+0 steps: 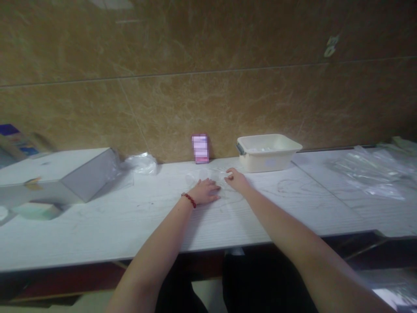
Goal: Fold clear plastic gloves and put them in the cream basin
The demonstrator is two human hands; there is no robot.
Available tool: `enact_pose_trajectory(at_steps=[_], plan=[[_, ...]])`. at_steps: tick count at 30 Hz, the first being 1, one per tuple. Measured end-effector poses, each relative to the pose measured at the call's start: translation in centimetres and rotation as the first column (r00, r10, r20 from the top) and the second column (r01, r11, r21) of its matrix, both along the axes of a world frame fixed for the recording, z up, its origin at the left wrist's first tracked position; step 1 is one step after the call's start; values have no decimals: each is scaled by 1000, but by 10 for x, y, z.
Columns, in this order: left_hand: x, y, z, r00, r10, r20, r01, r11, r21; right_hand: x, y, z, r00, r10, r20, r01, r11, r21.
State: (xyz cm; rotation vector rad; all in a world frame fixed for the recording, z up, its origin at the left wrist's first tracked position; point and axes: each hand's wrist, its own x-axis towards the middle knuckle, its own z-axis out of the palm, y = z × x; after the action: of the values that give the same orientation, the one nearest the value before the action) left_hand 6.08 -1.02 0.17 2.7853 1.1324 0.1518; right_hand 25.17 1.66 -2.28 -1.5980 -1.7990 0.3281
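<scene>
My left hand lies flat on the white table with its fingers stretched out, a red bead bracelet on its wrist. It rests at the near left edge of a thin clear plastic bag, whose outline is faint. To the right, my right hand has its fingers curled together in a pinch at the bag's right side. Small clear round pieces sit just beyond my left hand; their kind is hard to make out.
A phone leans on the tiled wall. Right of it stands a cream plastic bin with translucent contents. Clear plastic bags lie far right. On the left are a white box, crumpled plastic and a pale green block.
</scene>
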Motion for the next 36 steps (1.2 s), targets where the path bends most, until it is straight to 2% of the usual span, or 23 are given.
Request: enact_pose_trajectory(at_steps=[5,14,19,21,24,27,29,31,36], plan=[[-1,0,0,1000,-9,-3,9,1000,-11,0,-2,0,996,69,-61,-68,998,20],[-2,0,-2,1000,-18,6,18,1000,-15,-3,-3,2,996,56,-65,-54,998,31],[0,4,-3,990,-63,130,62,998,12,-3,-3,2,995,71,-77,-65,996,68],[1,7,-4,970,-27,241,20,999,29,-4,-3,2,993,77,-85,-70,995,75],[2,12,-6,882,182,434,-188,982,-30,-6,-6,6,989,112,-93,-103,990,97],[4,14,-6,722,402,562,-309,916,-257,-10,-11,9,983,161,-88,-149,981,127],[6,14,-5,615,503,607,-276,859,-431,-12,-13,10,979,188,-84,-176,975,134],[8,14,-6,525,569,633,-193,804,-563,-14,-14,10,975,208,-81,-196,971,133],[13,16,-10,410,671,618,-10,681,-732,-17,-15,9,973,221,-63,-211,969,131]])
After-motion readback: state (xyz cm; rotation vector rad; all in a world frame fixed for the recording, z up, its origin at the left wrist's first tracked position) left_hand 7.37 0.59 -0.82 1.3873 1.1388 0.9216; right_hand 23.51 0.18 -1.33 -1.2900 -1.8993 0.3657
